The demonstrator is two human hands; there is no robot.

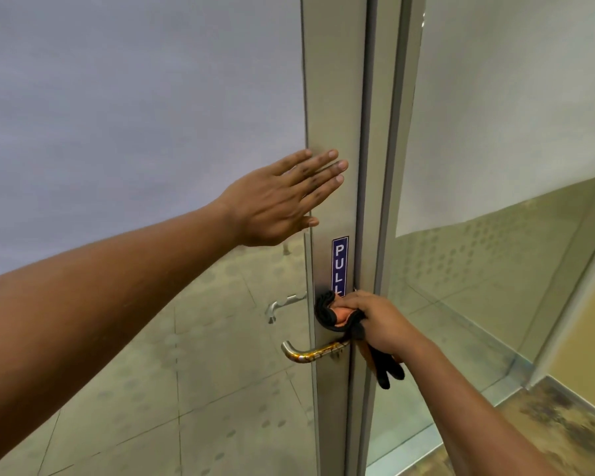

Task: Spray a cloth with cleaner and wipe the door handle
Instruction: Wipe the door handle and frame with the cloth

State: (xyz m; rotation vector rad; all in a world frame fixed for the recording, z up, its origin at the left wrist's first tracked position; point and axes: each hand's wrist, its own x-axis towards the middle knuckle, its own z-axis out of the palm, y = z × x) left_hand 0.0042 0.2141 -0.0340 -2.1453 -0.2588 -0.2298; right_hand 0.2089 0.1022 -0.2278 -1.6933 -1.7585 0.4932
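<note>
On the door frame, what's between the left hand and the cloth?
Head view: a blue PULL sticker on the door frame, below the left hand; its bottom meets the cloth in the right hand.

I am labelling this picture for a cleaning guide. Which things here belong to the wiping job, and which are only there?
Belong to the job:
- black and orange cloth, bunched in the right hand
- metal door handle
- left hand, flat on the door frame

Only there:
- blue PULL sticker
- second handle seen through the glass
- tiled floor

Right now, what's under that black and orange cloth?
The crumpled black and orange cloth presses on the metal door frame, above the curved metal handle. It covers the blue PULL sticker's bottom; anything else beneath is hidden.
</note>
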